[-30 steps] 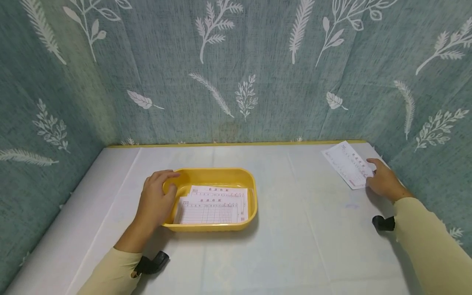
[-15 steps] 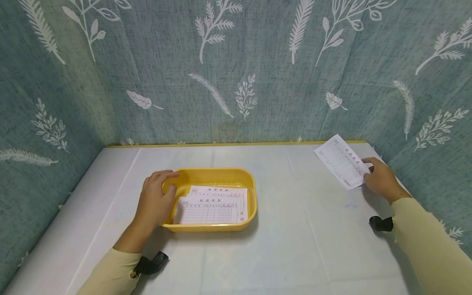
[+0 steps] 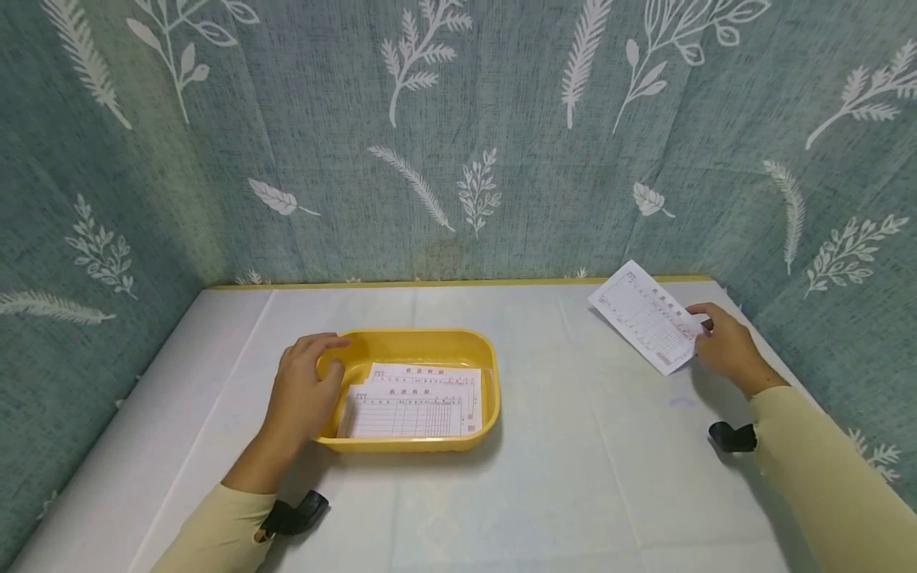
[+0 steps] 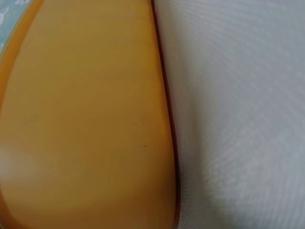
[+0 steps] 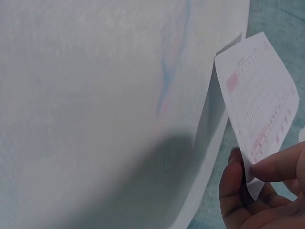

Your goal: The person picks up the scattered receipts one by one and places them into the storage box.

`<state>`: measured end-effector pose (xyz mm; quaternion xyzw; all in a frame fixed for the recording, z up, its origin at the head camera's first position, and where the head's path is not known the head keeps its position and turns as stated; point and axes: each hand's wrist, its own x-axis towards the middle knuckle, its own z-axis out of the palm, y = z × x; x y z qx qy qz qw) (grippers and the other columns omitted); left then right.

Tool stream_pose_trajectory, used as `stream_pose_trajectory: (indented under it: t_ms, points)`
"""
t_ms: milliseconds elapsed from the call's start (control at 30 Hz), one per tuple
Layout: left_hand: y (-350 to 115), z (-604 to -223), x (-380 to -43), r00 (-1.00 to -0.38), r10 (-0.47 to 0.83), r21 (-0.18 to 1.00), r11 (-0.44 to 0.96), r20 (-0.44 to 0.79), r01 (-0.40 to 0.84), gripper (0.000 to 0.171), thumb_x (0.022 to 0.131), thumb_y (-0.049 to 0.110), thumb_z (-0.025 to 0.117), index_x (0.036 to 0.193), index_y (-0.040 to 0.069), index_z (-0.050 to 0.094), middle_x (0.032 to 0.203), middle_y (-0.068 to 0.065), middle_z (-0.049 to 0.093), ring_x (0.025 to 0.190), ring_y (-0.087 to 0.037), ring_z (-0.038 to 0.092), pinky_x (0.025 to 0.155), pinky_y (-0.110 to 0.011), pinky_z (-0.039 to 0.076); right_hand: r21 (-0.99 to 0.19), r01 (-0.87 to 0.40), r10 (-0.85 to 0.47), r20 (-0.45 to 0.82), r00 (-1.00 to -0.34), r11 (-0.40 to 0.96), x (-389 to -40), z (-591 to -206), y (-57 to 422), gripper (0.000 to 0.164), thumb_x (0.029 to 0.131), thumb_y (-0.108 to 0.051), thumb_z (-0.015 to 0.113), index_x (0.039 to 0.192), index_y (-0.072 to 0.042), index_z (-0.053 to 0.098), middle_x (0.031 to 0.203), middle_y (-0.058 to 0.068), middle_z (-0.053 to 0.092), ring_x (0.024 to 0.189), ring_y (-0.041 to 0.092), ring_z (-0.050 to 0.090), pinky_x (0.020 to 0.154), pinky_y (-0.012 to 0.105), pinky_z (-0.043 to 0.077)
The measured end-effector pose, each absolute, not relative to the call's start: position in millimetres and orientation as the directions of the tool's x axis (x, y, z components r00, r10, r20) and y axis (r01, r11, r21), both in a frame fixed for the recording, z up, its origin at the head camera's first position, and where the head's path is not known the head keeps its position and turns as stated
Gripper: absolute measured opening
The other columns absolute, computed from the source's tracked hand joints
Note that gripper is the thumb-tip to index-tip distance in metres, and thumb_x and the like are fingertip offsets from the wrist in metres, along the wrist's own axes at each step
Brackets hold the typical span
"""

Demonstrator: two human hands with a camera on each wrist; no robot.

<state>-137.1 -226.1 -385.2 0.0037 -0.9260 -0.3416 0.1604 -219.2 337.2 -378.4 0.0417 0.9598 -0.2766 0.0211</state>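
My right hand (image 3: 734, 350) pinches a printed receipt slip (image 3: 645, 314) by its near right corner, over the far right of the table. In the right wrist view, the thumb lies on the printed face of the slip (image 5: 257, 100) and the fingers are behind it. At left centre is a yellow plastic tray (image 3: 419, 444), holding a few similar receipt slips (image 3: 408, 414). My left hand (image 3: 304, 386) holds the tray's left rim, its fingers and thumb bent over it. Only the yellow outer wall (image 4: 90, 114) and table fill the left wrist view.
A white cloth-covered table (image 3: 552, 477) lies beneath everything. Green leaf-patterned fabric (image 3: 444, 191) rises behind it and along both sides. A yellow strip (image 3: 501, 281) runs along the far table edge. Black straps (image 3: 732, 437) sit at both wrists.
My right hand has drawn the slip leftward across the far right of the table, and the slip is now raised. The left hand and the tray have stayed put.
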Motion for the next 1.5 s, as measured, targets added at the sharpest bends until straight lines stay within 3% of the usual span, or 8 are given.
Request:
stream_pose_trajectory:
  t_ms: [333, 767, 1067, 1500]
  points:
    - [-225.7, -384.9, -135.9, -0.950, -0.122, 0.639, 0.763, 0.288, 0.096, 0.033, 0.096, 0.010, 0.050, 0.124, 0.005, 0.067, 0.139, -0.018, 0.055, 0.129, -0.040, 0.045, 0.109, -0.061, 0.036, -0.550, 0.075, 0.053, -0.055, -0.997, 0.832, -218.6, -379.4, 324.9, 0.056, 0.091, 0.000, 0.040, 0.147, 0.003, 0.034, 0.120, 0.033, 0.048, 0.094, 0.037, 0.052, 0.064, 0.030, 0.045]
    - [-226.0, -386.6, -135.9, -0.950, -0.123, 0.637, 0.765, 0.287, 0.093, 0.033, 0.096, 0.010, 0.050, 0.124, 0.006, 0.067, 0.138, -0.017, 0.055, 0.129, -0.040, 0.045, 0.109, -0.061, 0.036, -0.543, 0.068, 0.038, -0.066, -0.997, 0.837, -214.9, -371.2, 306.4, 0.054, 0.095, -0.002, 0.037, 0.149, 0.002, 0.033, 0.129, 0.034, 0.045, 0.103, 0.042, 0.051, 0.072, 0.038, 0.048]
    - [-225.2, -385.1, -136.0, -0.952, -0.128, 0.636, 0.767, 0.278, 0.083, 0.033, 0.097, 0.011, 0.050, 0.124, 0.005, 0.067, 0.139, -0.018, 0.054, 0.130, -0.040, 0.044, 0.110, -0.061, 0.036, -0.566, -0.001, -0.018, -0.025, -1.000, 0.825, -210.6, -367.6, 291.1, 0.053, 0.093, -0.001, 0.037, 0.146, 0.002, 0.037, 0.120, 0.030, 0.051, 0.094, 0.035, 0.053, 0.063, 0.030, 0.045]
    - [-225.2, -385.8, -137.3, -0.952, -0.131, 0.640, 0.764, 0.276, 0.080, 0.033, 0.097, 0.011, 0.050, 0.124, 0.006, 0.067, 0.140, -0.016, 0.054, 0.131, -0.039, 0.044, 0.110, -0.061, 0.036, -0.592, -0.036, -0.046, -0.002, -0.999, 0.805, -204.4, -361.9, 271.4, 0.052, 0.093, 0.000, 0.038, 0.145, 0.000, 0.040, 0.117, 0.027, 0.053, 0.088, 0.031, 0.053, 0.062, 0.030, 0.044]
